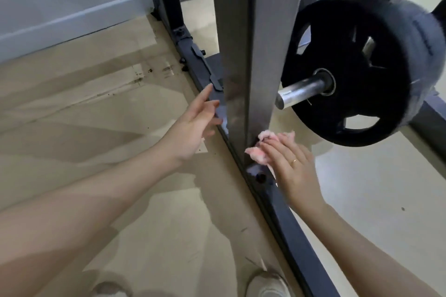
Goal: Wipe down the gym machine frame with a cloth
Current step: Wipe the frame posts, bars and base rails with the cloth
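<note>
Two pale shoes [270, 284] stood on the floor [96, 128] at the bottom edge of the view, one on each side of the left forearm. Ahead of them the dark base rail [289, 219] of the gym machine frame ran away between the two arms. The right hand [293, 166] lay with its fingers nearly straight, its grip flat over a crumpled pink cloth [259, 153] and pressing it against the foot of the grey upright post [255, 55], just where that post met the rail. The cloth showed past the fingertips and under the palm; a ring sat on one finger. Across the post from that grip, the left hand [195, 128] was spread open and held nothing, its fingertips at the rail's edge; whether they touched it could not be told. Beyond and to the right of the right hand's grip, a stack of black weight plates [362, 75] hung on a silver bar [301, 94], clear of the cloth.
</note>
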Demonstrator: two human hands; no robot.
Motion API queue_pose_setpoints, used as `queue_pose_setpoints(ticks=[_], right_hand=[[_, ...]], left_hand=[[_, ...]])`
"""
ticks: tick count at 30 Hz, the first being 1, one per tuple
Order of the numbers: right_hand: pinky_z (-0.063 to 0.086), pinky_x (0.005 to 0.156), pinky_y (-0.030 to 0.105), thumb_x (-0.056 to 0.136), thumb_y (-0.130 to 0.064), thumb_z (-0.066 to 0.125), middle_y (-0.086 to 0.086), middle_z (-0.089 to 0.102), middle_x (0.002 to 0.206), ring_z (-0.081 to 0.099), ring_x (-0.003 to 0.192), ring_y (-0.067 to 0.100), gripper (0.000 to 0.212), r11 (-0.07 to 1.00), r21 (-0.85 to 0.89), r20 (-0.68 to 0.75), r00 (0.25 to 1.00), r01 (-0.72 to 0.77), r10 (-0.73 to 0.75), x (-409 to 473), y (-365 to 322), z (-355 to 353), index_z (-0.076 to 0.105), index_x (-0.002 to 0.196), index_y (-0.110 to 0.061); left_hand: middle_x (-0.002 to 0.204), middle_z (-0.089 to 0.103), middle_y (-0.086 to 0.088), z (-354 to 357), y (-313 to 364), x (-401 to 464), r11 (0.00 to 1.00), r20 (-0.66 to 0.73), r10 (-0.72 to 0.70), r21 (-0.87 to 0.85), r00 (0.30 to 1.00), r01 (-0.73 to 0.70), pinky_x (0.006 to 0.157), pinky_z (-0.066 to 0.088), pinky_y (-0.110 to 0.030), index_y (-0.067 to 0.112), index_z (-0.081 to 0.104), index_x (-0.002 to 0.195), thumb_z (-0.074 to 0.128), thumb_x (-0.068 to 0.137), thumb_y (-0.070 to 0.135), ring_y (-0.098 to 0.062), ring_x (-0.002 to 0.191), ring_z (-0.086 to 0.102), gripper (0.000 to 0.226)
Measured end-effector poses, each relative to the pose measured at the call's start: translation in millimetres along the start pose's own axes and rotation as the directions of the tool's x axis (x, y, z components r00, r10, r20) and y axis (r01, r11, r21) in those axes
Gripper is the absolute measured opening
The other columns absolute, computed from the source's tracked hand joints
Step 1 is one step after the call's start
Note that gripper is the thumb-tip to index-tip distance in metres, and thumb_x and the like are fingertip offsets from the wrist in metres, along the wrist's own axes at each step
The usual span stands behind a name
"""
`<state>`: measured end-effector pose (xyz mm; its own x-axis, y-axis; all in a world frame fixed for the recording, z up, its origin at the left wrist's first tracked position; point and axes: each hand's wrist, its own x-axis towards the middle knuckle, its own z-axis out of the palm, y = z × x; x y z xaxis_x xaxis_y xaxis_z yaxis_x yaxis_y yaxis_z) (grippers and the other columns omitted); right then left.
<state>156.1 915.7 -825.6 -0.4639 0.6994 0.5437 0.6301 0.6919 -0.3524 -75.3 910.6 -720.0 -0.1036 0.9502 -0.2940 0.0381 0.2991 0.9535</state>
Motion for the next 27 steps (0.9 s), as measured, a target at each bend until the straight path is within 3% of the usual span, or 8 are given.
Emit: queue_pose_setpoints(ticks=[2,5,8,12,15,20,23,27], right_hand=[[0.032,0.111,0.041,0.101,-0.017,0.035,0.014,0.050,0.140,0.042,0.134,0.026,0.037,0.905,0.300,-0.099,0.934,-0.302,0.345,16.1,-14.2,6.6,0.053,0.131,-0.006],[0.041,0.102,0.033,0.105,-0.024,0.024,0.001,0.059,0.124,0.053,0.117,0.013,0.041,0.451,0.702,0.152,0.734,-0.551,0.661,37.1,-50.2,26.1,0.035,0.143,-0.028],[0.043,0.063,0.026,0.106,-0.033,0.022,0.002,0.045,0.071,0.043,0.064,0.017,0.038,0.214,0.772,0.326,0.662,-0.599,0.675,36.2,-54.6,26.9,0.039,0.138,-0.046],[0.047,0.072,0.012,0.100,-0.033,0.041,0.007,0.063,0.094,0.058,0.070,0.000,0.046,0.074,0.724,0.524,0.616,-0.686,0.588,55.2,-42.6,9.1,0.044,0.142,-0.013],[0.024,0.115,0.044,0.075,0.004,0.035,-0.001,0.041,0.148,0.033,0.139,0.013,0.081,0.289,0.862,0.295,0.876,-0.416,0.382,76.1,-49.9,-6.0,0.030,0.149,-0.031],[0.028,0.111,0.025,0.086,0.012,0.039,-0.002,0.047,0.140,0.040,0.132,0.018,0.073,0.485,0.742,0.360,0.885,-0.463,0.296,56.6,-23.1,7.7,0.020,0.151,-0.012],[0.038,0.103,0.037,0.090,-0.001,0.042,-0.006,0.049,0.138,0.048,0.119,0.001,0.065,0.463,0.694,0.459,0.834,-0.552,0.306,51.7,-19.1,2.6,0.025,0.151,-0.016],[0.038,0.103,0.052,0.094,-0.014,0.044,-0.005,0.041,0.140,0.043,0.126,0.022,0.068,0.527,0.764,0.243,0.923,-0.372,0.299,99.4,-46.9,-26.1,0.015,0.151,-0.037]], left_hand=[[0.141,0.041,0.004,17.6,5.5,-0.6,0.997,-0.026,0.014,-0.072,1.000,-0.016,0.093,0.045,-0.024,0.039,0.021,0.145,0.029,0.103,0.019,-0.014,0.118,0.050,0.046],[0.142,0.041,0.015,37.9,3.9,-3.0,0.996,-0.037,0.012,-0.083,0.999,-0.015,0.086,0.045,-0.015,0.043,0.016,0.146,0.027,0.104,0.021,-0.008,0.121,0.050,0.049],[0.136,0.047,0.022,42.1,-0.1,-3.3,0.998,-0.079,0.015,-0.052,0.997,-0.019,0.095,0.046,-0.020,0.045,0.017,0.146,0.026,0.103,0.034,-0.002,0.122,0.051,0.045],[0.143,0.041,0.018,40.7,5.6,-7.0,0.999,-0.051,0.028,0.042,0.998,-0.025,0.107,0.036,-0.026,0.041,0.016,0.147,0.036,0.093,0.052,-0.004,0.128,0.045,0.058],[0.147,0.038,0.014,39.9,16.7,-12.0,0.990,-0.071,0.079,0.126,0.994,-0.070,0.112,0.028,-0.027,0.032,0.018,0.148,0.042,0.084,0.048,-0.001,0.133,0.036,0.071],[0.155,0.025,0.003,26.8,43.7,-8.7,0.972,-0.228,0.207,0.157,0.951,-0.174,0.116,0.022,-0.045,0.032,0.006,0.150,0.044,0.072,0.056,-0.012,0.140,0.029,0.090],[0.152,0.030,-0.002,31.3,51.1,-8.1,0.950,-0.224,0.278,0.205,0.934,-0.234,0.110,0.035,-0.043,0.029,0.001,0.151,0.050,0.079,0.044,-0.010,0.130,0.043,0.088],[0.139,0.044,0.011,43.8,62.2,-10.2,0.911,-0.268,0.388,0.260,0.882,-0.321,0.104,0.042,-0.030,0.022,0.009,0.151,0.053,0.077,0.036,-0.001,0.122,0.048,0.087]])
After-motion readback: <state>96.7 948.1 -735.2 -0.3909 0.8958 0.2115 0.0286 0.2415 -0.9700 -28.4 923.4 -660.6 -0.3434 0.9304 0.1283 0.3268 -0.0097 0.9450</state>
